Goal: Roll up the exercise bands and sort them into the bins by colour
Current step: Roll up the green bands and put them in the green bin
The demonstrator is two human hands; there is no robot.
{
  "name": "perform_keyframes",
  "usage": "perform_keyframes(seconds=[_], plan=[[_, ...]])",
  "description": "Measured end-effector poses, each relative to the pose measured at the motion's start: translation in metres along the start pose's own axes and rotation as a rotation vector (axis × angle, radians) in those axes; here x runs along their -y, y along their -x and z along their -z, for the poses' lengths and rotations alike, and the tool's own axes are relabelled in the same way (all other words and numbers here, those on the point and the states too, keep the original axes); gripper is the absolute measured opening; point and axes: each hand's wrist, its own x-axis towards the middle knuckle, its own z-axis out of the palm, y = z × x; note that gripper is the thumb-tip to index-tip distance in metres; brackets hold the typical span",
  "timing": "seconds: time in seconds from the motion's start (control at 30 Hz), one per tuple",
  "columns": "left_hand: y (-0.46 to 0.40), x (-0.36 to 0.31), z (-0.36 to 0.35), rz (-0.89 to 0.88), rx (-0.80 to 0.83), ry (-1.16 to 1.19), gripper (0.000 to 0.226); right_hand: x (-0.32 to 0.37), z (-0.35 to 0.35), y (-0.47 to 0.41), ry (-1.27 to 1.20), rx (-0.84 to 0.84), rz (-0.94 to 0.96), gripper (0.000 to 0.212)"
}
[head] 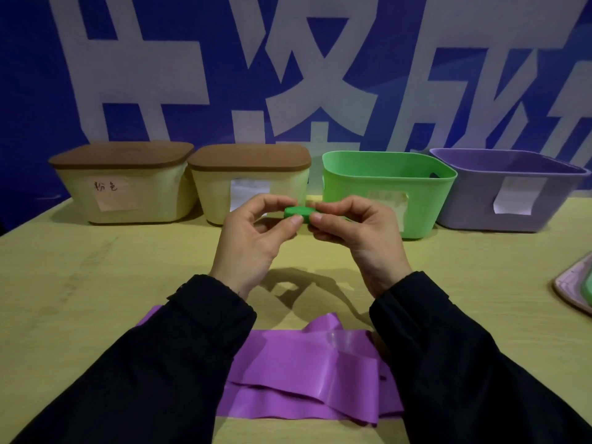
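From the head view, the left hand (256, 232) and right hand (355, 229) pinch a rolled green band (299, 213) between fingertips, held above the table (96, 283) in front of the green bin (389, 190). The rolling looks finished; dropping it into that bin seems next. A purple band (304, 373) lies unrolled below, and a blue banner (288, 75) hangs behind.

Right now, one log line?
green roll pinched, both hands | left hand | right hand | purple band unrolled | green bin open
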Motion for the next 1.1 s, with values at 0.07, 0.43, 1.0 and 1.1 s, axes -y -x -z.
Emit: perform_keyframes(seconds=[0.07, 0.43, 1.0, 1.1], plan=[[0.0, -0.006, -0.002, 0.003, 0.001, -0.037, 0.02, 0.002, 0.002, 0.0, 0.004, -0.001, 0.036, 0.019], [-0.074, -0.038, -0.056, -0.098, 0.182, -0.421, 0.013, 0.049, 0.056, -0.048, 0.523, -0.112, 0.181, 0.018], [-0.138, -0.001, -0.112, -0.135, 0.139, -0.836, 0.011, 0.015, 0.104, -0.114, 1.229, -0.199, 0.148, 0.018], [-0.134, -0.005, -0.107, -0.166, 0.148, -0.791, 0.014, 0.018, 0.103, -0.109, 1.225, -0.182, 0.148, 0.023]])
